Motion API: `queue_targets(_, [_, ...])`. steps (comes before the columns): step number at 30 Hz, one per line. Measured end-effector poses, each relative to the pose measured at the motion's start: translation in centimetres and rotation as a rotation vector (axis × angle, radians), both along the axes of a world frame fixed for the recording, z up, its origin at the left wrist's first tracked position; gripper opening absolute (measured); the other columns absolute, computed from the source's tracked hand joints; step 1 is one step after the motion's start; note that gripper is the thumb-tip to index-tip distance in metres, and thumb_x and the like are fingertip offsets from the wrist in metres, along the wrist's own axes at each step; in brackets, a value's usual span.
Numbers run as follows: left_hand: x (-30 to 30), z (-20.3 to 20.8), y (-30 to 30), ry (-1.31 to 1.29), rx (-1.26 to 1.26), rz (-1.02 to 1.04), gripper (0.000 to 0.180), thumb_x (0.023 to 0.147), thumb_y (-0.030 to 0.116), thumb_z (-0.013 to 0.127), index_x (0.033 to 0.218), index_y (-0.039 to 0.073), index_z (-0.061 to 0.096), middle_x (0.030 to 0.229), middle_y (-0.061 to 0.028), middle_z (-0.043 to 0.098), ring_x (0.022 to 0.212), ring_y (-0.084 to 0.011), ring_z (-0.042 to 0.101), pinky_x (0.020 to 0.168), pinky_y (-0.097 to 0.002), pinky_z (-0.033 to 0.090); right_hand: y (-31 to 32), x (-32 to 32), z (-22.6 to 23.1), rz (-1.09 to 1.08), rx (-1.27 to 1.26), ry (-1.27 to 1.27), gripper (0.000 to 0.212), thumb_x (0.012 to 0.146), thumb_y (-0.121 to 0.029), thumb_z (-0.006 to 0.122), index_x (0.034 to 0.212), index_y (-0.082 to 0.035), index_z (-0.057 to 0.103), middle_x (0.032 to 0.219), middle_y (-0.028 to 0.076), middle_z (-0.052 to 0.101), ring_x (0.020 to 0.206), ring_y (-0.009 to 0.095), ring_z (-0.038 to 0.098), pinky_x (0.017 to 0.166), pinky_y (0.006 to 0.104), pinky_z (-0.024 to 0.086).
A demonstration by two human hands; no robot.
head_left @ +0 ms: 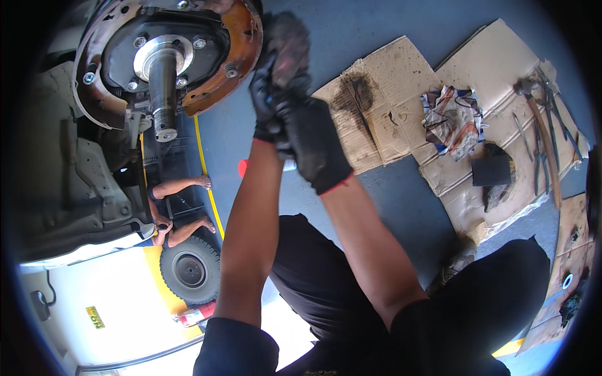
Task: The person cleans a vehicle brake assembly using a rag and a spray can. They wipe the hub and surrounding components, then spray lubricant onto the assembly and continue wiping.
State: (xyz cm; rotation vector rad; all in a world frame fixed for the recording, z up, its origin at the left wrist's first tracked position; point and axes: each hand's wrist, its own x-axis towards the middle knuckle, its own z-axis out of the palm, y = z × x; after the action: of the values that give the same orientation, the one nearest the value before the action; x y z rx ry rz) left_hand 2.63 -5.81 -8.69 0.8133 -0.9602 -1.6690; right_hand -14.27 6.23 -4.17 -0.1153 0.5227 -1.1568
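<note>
My left hand [266, 103], in a black glove, is closed around a dark, reddish-grey rag-like bundle [290, 50], which is smeared by motion. My right hand [313, 141], gloved alike, presses against the left one with its fingers curled; what they grip is hidden. Both hands are raised just right of an exposed drum brake. Its curved, rusty brake shoe [241, 47] lies nearest to them, apart from the gloves. From the hub in the middle a bare metal spindle [164, 100] sticks out, with several bolts around its base.
Stained cardboard [401, 81] covers the floor at right, bearing a crumpled patterned cloth [454, 119], a dark square piece [492, 171], a hammer [540, 119] and pliers [538, 156]. A red-capped container [243, 168] lies behind my forearms. Left, another person's legs [182, 187] show beside a tyre [190, 269].
</note>
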Motion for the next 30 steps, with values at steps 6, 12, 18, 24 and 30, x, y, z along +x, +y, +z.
queue_targets(6, [5.1,2.9,3.4,-0.283,-0.087,-0.076,0.045,0.111,0.027,0.049,0.144,-0.003,0.056,0.126,-0.0179,0.07,0.099,-0.0278,0.073,0.089,-0.0394,0.063,-0.1,3.2,-1.8,0.119,-0.039,-0.4,0.024,0.101,-0.03,0.074,0.088,-0.011,0.066,0.068,0.0,0.059,0.05,0.009,0.049,0.045,0.0273,0.036])
queue_targets(12, [0.6,2.9,4.8,-1.427,-0.845,0.036,0.059,0.096,-0.006,0.068,0.154,-0.004,0.054,0.128,-0.0166,0.072,0.123,-0.0254,0.068,0.105,-0.0367,0.055,-1.3,-9.5,-8.1,0.034,-0.384,0.415,0.024,0.103,-0.024,0.067,0.116,-0.01,0.081,0.073,0.003,0.069,0.056,0.009,0.061,0.05,0.0276,0.047])
queue_targets(18, [1.4,2.6,1.9,-1.087,-0.551,-0.232,0.048,0.116,0.02,0.051,0.159,-0.001,0.049,0.122,-0.01,0.066,0.102,-0.0161,0.064,0.09,-0.0286,0.055,0.0,-17.9,-5.8,-0.116,-0.478,0.838,0.03,0.106,-0.016,0.066,0.133,-0.012,0.078,0.096,-0.002,0.074,0.068,0.004,0.061,0.062,0.0239,0.05])
queue_targets(24, [1.7,4.2,-1.0,-0.578,-0.195,-0.296,0.041,0.117,0.024,0.045,0.149,0.0,0.058,0.128,-0.0106,0.069,0.112,-0.0173,0.067,0.095,-0.0319,0.057,-1.2,-13.3,-6.2,-0.709,-0.976,1.51,0.026,0.098,-0.01,0.073,0.124,-0.01,0.078,0.109,0.011,0.078,0.093,0.026,0.073,0.079,0.0343,0.058])
queue_targets(30, [0.0,2.4,-0.3,-1.017,-0.44,0.078,0.052,0.097,0.001,0.056,0.149,-0.003,0.058,0.116,-0.0101,0.074,0.103,-0.0187,0.07,0.091,-0.0304,0.057,0.9,-12.1,-2.6,-0.533,-0.656,1.16,0.029,0.087,-0.004,0.076,0.116,-0.008,0.078,0.107,0.013,0.076,0.097,0.031,0.072,0.083,0.0394,0.059])
